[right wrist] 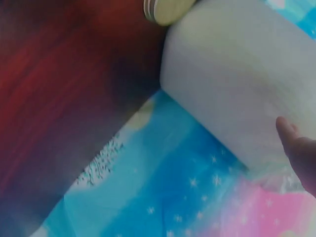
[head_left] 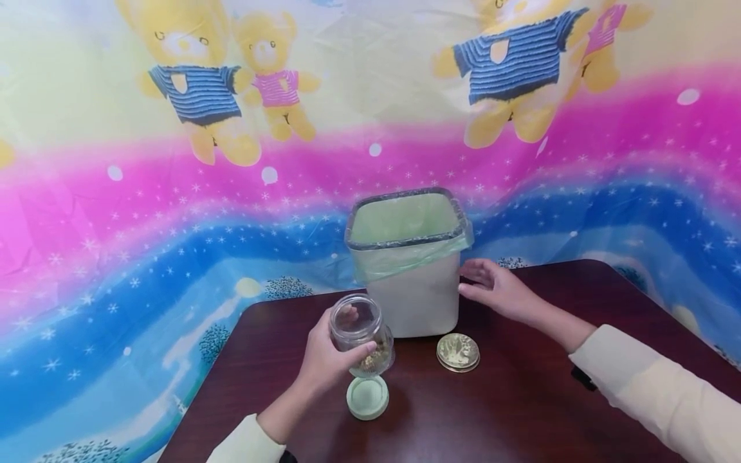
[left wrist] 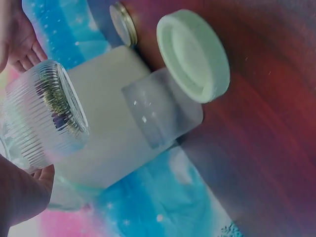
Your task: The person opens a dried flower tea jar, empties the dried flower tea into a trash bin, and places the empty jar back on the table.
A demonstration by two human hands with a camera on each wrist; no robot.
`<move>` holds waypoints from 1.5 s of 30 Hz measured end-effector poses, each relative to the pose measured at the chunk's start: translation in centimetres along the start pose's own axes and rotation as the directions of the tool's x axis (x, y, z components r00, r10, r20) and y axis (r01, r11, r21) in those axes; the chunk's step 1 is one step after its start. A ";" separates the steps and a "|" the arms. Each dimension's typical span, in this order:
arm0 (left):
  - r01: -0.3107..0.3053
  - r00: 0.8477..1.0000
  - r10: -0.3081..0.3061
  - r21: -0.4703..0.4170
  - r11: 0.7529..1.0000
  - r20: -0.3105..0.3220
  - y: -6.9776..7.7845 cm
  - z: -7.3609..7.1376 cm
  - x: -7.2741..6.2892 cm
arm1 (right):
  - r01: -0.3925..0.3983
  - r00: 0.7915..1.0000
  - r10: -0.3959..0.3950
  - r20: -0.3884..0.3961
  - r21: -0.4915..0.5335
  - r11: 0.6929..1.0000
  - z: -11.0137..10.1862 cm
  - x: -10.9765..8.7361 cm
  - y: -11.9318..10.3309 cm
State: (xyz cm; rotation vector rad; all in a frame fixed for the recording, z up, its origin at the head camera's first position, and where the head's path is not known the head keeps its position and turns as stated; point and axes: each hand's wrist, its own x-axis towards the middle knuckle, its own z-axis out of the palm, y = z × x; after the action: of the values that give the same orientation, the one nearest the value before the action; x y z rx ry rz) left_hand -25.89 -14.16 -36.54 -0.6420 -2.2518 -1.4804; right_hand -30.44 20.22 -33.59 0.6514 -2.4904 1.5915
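Observation:
My left hand (head_left: 327,354) grips a ribbed clear glass jar (head_left: 357,321) that has no lid on and tilts slightly. Dried plant bits (left wrist: 57,103) lie in the jar's bottom. Below it on the table is a pale green round lid (head_left: 367,397), and in the left wrist view a clear container (left wrist: 153,111) shows behind that lid. Beside the right wall of a white bin (head_left: 413,302), my right hand (head_left: 500,289) is held with fingers loosely bent and nothing in them. A fingertip (right wrist: 284,129) overlaps the bin's wall in the right wrist view.
The bin, lined with a green bag (head_left: 411,257) folded over its dark rim, stands at the back of the dark wooden table (head_left: 492,411). A gold round lid (head_left: 457,352) lies at its front right. Behind hangs a cloth (head_left: 324,173) printed with bears.

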 end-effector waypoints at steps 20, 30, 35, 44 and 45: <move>0.065 0.988 -0.070 -0.038 0.997 -0.137 4.9 -3.8 3.8 | -0.061 0.953 0.003 -0.303 -0.182 0.981 -4.1 5.4 -3.6; 0.018 0.983 -0.021 -0.015 1.000 -0.182 2.4 -5.3 6.7 | 0.012 0.976 -0.054 -0.211 -0.194 0.981 -3.5 7.3 -3.2; 0.026 0.983 -0.025 0.005 1.000 -0.180 2.9 -5.6 8.1 | 0.065 0.985 -0.101 -0.141 -0.240 0.969 -2.3 7.6 -3.0; 0.028 0.981 -0.012 0.079 0.997 -0.194 3.5 -5.7 10.0 | 0.054 0.983 -0.095 -0.154 -0.252 0.966 -1.2 7.8 -2.2; 0.029 0.981 -0.012 0.087 0.996 -0.195 3.6 -5.7 10.2 | 0.055 0.984 -0.094 -0.153 -0.241 0.969 -1.2 7.8 -2.2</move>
State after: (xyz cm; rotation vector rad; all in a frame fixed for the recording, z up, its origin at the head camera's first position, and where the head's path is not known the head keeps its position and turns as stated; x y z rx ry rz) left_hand -32.01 -16.47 -26.23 -0.4284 -2.1662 -1.3781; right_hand -36.73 18.20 -28.71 0.5499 -2.4500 1.2415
